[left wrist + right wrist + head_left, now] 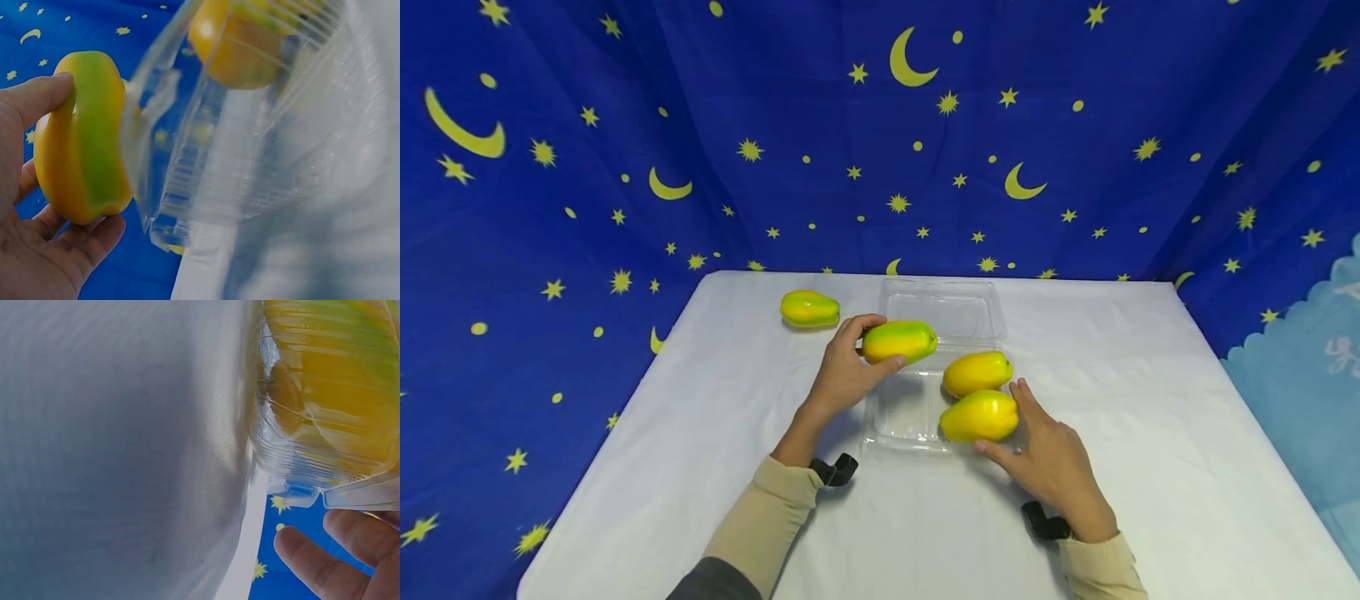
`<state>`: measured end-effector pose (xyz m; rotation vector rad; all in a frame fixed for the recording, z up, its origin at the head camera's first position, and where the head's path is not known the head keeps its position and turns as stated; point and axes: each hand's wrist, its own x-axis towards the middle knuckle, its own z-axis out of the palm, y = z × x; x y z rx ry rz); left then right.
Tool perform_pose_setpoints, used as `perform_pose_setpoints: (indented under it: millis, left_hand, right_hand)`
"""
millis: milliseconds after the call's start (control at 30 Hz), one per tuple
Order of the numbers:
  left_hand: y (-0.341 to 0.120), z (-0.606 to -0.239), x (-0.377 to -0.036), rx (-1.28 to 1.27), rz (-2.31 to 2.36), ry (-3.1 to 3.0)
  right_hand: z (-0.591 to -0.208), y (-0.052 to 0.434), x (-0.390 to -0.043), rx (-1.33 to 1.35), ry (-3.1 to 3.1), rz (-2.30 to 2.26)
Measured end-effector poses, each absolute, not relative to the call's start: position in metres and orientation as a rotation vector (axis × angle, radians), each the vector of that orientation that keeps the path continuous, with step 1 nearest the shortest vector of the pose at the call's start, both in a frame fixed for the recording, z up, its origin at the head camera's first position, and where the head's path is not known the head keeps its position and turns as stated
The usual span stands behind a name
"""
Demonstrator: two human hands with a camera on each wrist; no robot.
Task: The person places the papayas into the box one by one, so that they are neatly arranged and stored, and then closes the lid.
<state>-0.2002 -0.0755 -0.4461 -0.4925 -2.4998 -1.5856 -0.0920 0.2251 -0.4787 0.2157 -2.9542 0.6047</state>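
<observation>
— Gripping what, left hand?
— Smooth green-yellow papaya, fingers curled round, above clear ribbed plastic tray, at 10 o'clock.
— Right hand?
— Fingers straight, apart, touching tray's 4 o'clock corner beside glossy oval papayas.

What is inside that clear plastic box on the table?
Two yellow papayas lie in the clear box's right side; the left side looks bare. The left hand holds a third papaya above it. Nothing looks hidden.
</observation>
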Motion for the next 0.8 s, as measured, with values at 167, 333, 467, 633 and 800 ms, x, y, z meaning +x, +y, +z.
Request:
perform_pose_setpoints:
  millis: [167,333,467,633,800]
  left_hand:
    - [-0.069,-0.45,-0.199,-0.503,-1.564,-2.533]
    - [-0.064,-0.454,-0.197,-0.529,-1.502,-2.579]
    - [-0.06,-0.458,-0.197,-0.566,-1.411,-2.61]
    - [-0.058,-0.464,-0.198,-0.567,-1.333,-2.641]
    - [-0.057,-0.467,-0.198,-0.536,-1.337,-2.634]
  right_hand:
    - [-0.477,0.225,-0.092,0.215,-2.945,0.612]
    - [-0.477,0.227,-0.09,0.21,-2.947,0.621]
    - [-0.478,0.227,-0.09,0.217,-2.935,0.622]
    - [-0.479,0.227,-0.09,0.218,-2.927,0.629]
    - [-0.479,0.226,-0.091,0.209,-2.954,0.643]
